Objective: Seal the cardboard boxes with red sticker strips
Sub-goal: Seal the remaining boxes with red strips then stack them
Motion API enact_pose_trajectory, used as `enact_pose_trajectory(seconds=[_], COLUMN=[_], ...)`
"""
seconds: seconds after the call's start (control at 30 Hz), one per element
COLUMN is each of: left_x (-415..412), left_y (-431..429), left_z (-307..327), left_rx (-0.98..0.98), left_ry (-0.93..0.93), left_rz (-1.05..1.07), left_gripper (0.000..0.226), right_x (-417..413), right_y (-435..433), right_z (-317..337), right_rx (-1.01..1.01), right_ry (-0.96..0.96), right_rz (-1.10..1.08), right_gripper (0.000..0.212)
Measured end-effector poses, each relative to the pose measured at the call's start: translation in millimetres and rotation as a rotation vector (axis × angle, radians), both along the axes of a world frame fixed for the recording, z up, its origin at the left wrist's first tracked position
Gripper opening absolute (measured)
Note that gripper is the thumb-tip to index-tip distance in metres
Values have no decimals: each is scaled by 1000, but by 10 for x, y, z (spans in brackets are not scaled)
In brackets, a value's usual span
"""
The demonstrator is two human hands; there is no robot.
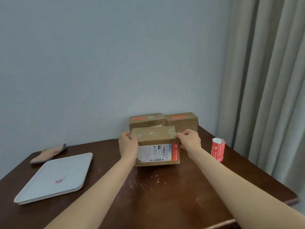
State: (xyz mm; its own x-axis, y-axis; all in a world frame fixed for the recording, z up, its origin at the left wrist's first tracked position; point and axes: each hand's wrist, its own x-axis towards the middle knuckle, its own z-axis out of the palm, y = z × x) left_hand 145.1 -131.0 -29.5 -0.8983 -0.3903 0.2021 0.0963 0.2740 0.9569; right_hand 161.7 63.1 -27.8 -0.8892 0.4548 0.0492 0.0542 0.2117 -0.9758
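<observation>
A brown cardboard box (156, 142) carries a white shipping label (152, 153) printed with black barcodes and a red sticker strip (175, 152) with pale lettering; two more brown boxes (146, 120) (181, 120) behind show red strips on top. The sticker roll (218, 149) is red with a white end. The table (165, 192) is dark brown, flecked white. The tray (54, 177) is pale grey-white, holding a red scrap (61, 179). Wall (107, 55) pale blue-grey; curtain (267, 71) grey-beige.
</observation>
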Motion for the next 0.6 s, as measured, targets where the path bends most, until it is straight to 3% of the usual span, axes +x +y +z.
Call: enact_pose_trajectory(seconds=[0.43,0.53,0.6], left_x=[-64,-58,-41], left_y=[-156,-218,-266], left_z=[-237,-225,-208], left_rx=[-168,-179,-299], left_ry=[-40,-34,19], left_rz=[-85,-123,-97], left_gripper=[29,30,33], right_x=[-83,-138,-118], right_y=[50,63,101], right_z=[-229,-225,-215], right_rx=[171,62,-117], right_ry=[-14,3,19], right_rz=[110,157,233], right_gripper=[9,17,42])
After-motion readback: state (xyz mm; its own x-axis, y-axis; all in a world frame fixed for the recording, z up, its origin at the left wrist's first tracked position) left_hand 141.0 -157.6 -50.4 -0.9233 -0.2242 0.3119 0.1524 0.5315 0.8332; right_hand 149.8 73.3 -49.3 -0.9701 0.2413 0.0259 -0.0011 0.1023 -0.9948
